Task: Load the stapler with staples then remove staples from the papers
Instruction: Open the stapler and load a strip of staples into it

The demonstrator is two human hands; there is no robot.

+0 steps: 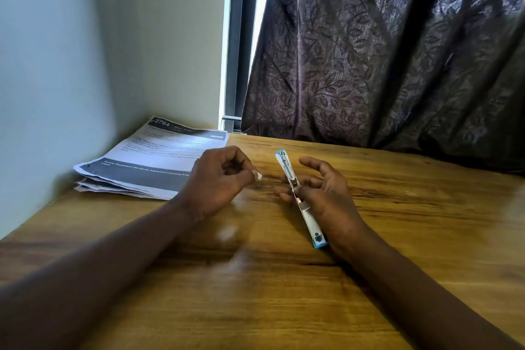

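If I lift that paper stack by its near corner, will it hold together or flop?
Probably floppy: the papers are thin sheets, and their lower edges are fanned and curling at the near-left corner. They are likely light. Some sheets may slide apart, since no binding shows from here.

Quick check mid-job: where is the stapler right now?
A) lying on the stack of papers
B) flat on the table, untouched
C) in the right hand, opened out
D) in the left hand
C: the right hand grips the opened stapler round its middle, while the left hand is beside it without touching it, and the papers lie apart by the wall.
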